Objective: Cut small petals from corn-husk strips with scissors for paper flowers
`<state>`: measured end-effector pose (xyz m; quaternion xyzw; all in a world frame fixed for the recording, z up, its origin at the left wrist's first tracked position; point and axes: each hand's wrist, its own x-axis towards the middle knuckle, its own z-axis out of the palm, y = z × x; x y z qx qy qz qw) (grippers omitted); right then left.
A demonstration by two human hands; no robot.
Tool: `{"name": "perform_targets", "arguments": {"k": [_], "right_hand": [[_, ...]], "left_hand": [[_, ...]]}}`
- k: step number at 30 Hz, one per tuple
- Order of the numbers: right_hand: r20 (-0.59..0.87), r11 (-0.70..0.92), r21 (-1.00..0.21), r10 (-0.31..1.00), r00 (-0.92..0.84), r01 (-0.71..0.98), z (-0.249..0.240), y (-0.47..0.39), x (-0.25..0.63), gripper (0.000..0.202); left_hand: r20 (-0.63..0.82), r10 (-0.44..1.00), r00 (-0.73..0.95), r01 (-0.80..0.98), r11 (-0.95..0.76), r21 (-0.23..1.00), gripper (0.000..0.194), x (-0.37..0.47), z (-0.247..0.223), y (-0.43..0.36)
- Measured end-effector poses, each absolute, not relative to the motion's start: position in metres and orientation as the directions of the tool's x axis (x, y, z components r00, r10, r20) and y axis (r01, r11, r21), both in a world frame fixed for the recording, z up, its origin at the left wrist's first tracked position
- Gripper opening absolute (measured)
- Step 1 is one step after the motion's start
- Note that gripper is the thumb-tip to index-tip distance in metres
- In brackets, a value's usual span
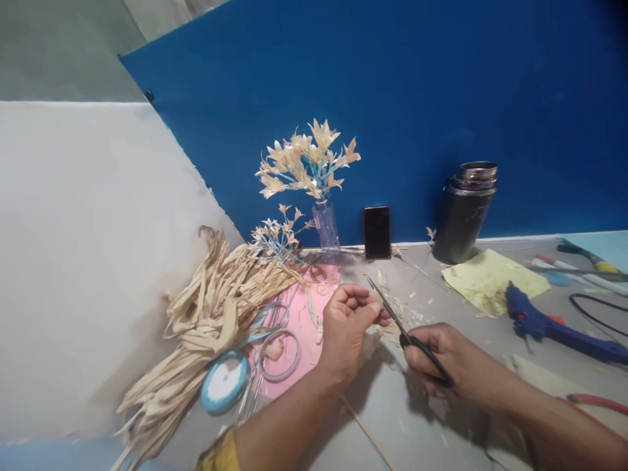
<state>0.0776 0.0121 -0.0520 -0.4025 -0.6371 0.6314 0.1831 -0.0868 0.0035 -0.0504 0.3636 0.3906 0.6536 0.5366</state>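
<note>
Pale husk scrap (377,298) is pinched in the fingertips of the left hand (347,330) over the table (412,432), right by the scissors (406,336), which the right hand (439,353) grips by the handles. Looks feather-light, papery, probably tears easily, so I'd hold one edge. Husk bundle (210,333) crowds the left, glue gun (549,330) the right; more room toward the body.

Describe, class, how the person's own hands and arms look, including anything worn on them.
The left hand and right hand are ungloved, with no watch or bracelet visible at either wrist. A yellow sleeve with darker markings shows on the left arm; the right arm is bare up to the picture's edge.
</note>
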Motion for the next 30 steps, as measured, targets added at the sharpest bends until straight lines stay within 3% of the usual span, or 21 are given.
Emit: {"name": "perform_targets", "arguments": {"k": [30], "right_hand": [[-0.247, -0.031, -0.94, 0.752, -0.611, 0.341, -0.0626, 0.0134, 0.08, 0.035]], "left_hand": [[-0.076, 0.997, -0.011, -0.484, 0.061, 0.873, 0.019, -0.0894, -0.0507, 0.0025]]}}
